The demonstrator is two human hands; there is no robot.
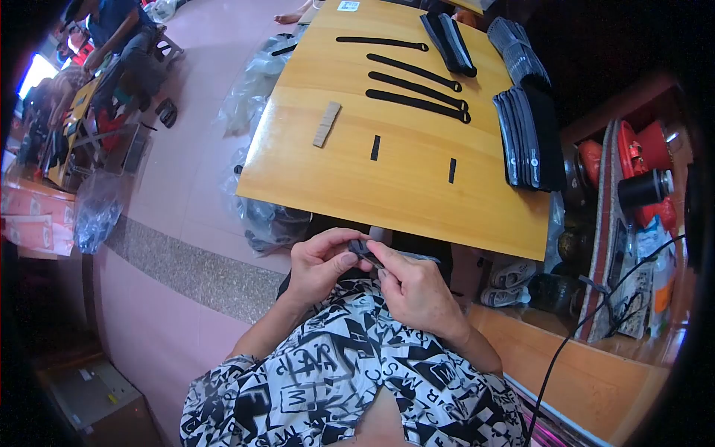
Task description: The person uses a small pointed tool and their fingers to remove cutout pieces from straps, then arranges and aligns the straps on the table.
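In front of my body, just below the table's near edge, both hands meet on a small dark strip of material (360,249). My left hand (322,264) pinches its left end between thumb and fingers. My right hand (417,290) grips the other side, with the index finger pressed on top. Much of the strip is covered by my fingers, so its exact kind cannot be made out. On the table beyond lie several black straps with looped ends (417,80), two short black strips (375,147) and a beige strip (327,124).
The yellow wooden table (298,179) carries stacks of dark folded straps (525,138) at its right edge. Plastic bags (257,86) lie along its left side. Sandals (509,283) and a cluttered shelf (603,223) stand right, near a black cable (573,328). A seated person (123,37) is far left.
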